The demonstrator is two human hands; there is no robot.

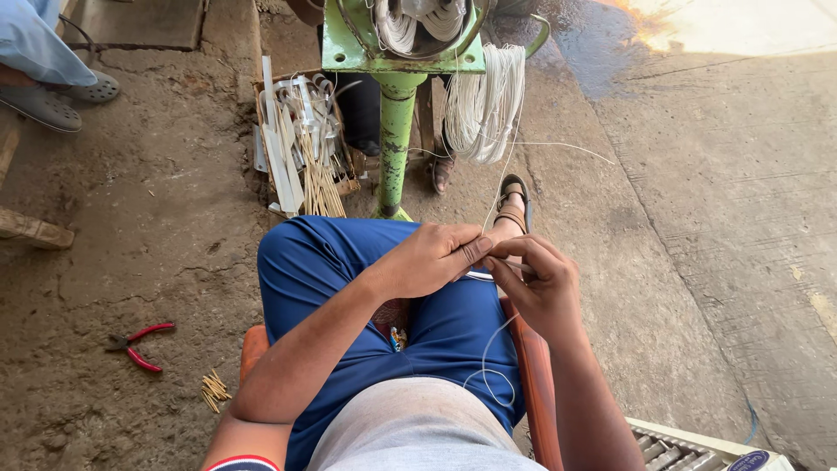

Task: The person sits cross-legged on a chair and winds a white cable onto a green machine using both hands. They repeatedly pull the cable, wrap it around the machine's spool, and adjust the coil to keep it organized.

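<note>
Nearest to me, a loose loop of thin white wire (pixel 488 362) lies slack across my grey shirt and blue trousers (pixel 349 279), curling up toward my hands. I sit on an orange-brown chair (pixel 534 384) whose edge shows at my right thigh. My left hand (pixel 427 259) and right hand (pixel 536 288) meet over my right knee, fingertips touching, both about equally near the strand. My left thumb and forefinger are closed in a pinch on the wire, and the fingers of my right hand (pixel 514 277) are curled tight around the same strand just beside that pinch; neither hand is spread. From the pinch the wire's long axis runs up and away from me, slightly to the right, past my sandalled foot (pixel 513 202) toward the hank of white wire (pixel 484 100) hanging from the green machine stand (pixel 397 131). To the left of me on the dirt floor (pixel 157 209) lie red-handled pliers (pixel 135 342) and, closer to the chair, a small scatter of short tan sticks (pixel 212 389), both well apart from my hands. Farther off, beside the stand's post, a box (pixel 301 139) holds pale strips and bundled tan sticks. At the far upper left, another person's grey clogs (pixel 61 96) rest on the ground.
</note>
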